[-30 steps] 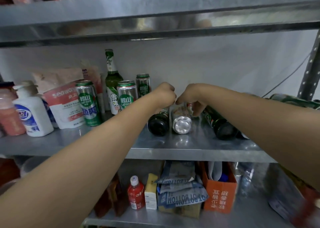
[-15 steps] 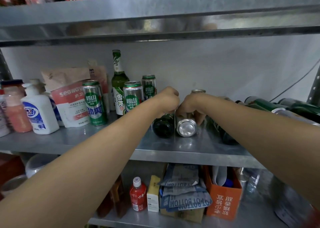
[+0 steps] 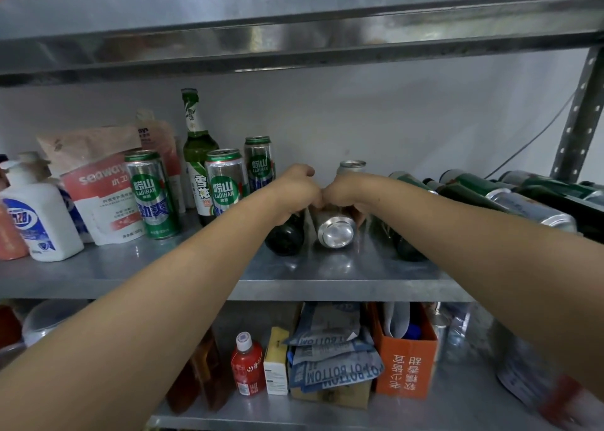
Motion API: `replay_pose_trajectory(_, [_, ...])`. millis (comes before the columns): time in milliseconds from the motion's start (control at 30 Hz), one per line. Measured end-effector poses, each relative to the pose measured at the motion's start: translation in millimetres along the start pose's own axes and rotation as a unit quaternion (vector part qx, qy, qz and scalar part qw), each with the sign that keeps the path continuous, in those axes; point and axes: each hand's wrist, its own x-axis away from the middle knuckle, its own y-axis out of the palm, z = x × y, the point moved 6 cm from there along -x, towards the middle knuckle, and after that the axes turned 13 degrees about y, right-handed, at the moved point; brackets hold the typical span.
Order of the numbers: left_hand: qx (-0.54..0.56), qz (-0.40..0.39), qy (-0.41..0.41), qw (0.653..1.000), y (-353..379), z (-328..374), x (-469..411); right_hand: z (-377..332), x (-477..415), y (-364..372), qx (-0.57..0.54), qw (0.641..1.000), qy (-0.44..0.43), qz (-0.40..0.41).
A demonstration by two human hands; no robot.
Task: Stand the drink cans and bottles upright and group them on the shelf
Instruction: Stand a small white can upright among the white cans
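Note:
On the metal shelf three green-and-silver cans and a green bottle stand upright at the left. A dark green bottle and a silver can lie on their sides, bases toward me. My left hand curls down over the lying bottle. My right hand curls over the lying can. The knuckles of both hands touch. Another dark bottle lies right of the can. One silver can stands behind my right hand.
A heap of bottles and cans lies on its side at the shelf's right end by the upright post. A white pump bottle and a refill pouch stand at the left. Boxes and packets fill the shelf below.
Both hands have drawn together until the knuckles meet, and they sit lower over the lying bottle and can. The silver can standing behind my right hand has come into view.

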Motion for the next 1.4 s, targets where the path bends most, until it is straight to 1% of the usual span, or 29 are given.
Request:
replay_pose_trajectory(100, [0.008, -0.009, -0.018, 1.0, 14, 8, 6, 2, 7, -25, -0.075, 0.995, -0.051, 0.042])
replay_pose_trajectory(200, [0.061, -0.005, -0.041, 0.997, 40, 14, 10, 4, 13, -48, -0.125, 0.982, -0.098, 0.098])
replay_pose_trajectory(267, [0.082, 0.052, -0.03, 0.995, 49, 12, 7, 7, 15, -56, -0.152, 0.973, -0.127, 0.115])
replay_pose_trajectory(333, [0.085, 0.107, 0.003, 0.991, 53, 7, 2, 11, 15, -61, -0.161, 0.969, -0.15, 0.112])
replay_pose_trajectory(400, [0.095, 0.122, 0.006, 0.988, 58, 3, 2, 15, 15, -66, -0.145, 0.971, -0.162, 0.096])
replay_pose_trajectory(467, [0.092, 0.112, -0.005, 0.989, 65, -3, 3, 17, 15, -69, -0.11, 0.977, -0.159, 0.086])
replay_pose_trajectory(567, [0.076, 0.082, -0.012, 0.994, 75, -9, 5, 19, 12, -72, -0.048, 0.981, -0.156, 0.106])
replay_pose_trajectory(633, [0.067, 0.077, -0.001, 0.995, 77, -11, 4, 20, 12, -70, -0.024, 0.98, -0.159, 0.119])
replay_pose_trajectory(767, [0.027, 0.131, 0.013, 0.991, 74, -7, 1, 21, 12, -67, 0.027, 0.969, -0.166, 0.178])
replay_pose_trajectory(867, [0.015, 0.144, 0.023, 0.989, 77, -7, 1, 24, 10, -64, 0.046, 0.967, -0.162, 0.189])
replay_pose_trajectory(1067, [0.001, 0.122, 0.018, 0.992, 83, -12, 0, 29, 9, -60, 0.046, 0.97, -0.169, 0.171])
replay_pose_trajectory(1267, [-0.002, 0.092, 0.011, 0.996, 84, -12, 1, 29, 6, -60, 0.067, 0.975, -0.142, 0.158])
replay_pose_trajectory(1400, [0.008, 0.047, 0.017, 0.999, 77, 2, 6, 28, 5, -59, 0.076, 0.977, -0.137, 0.142])
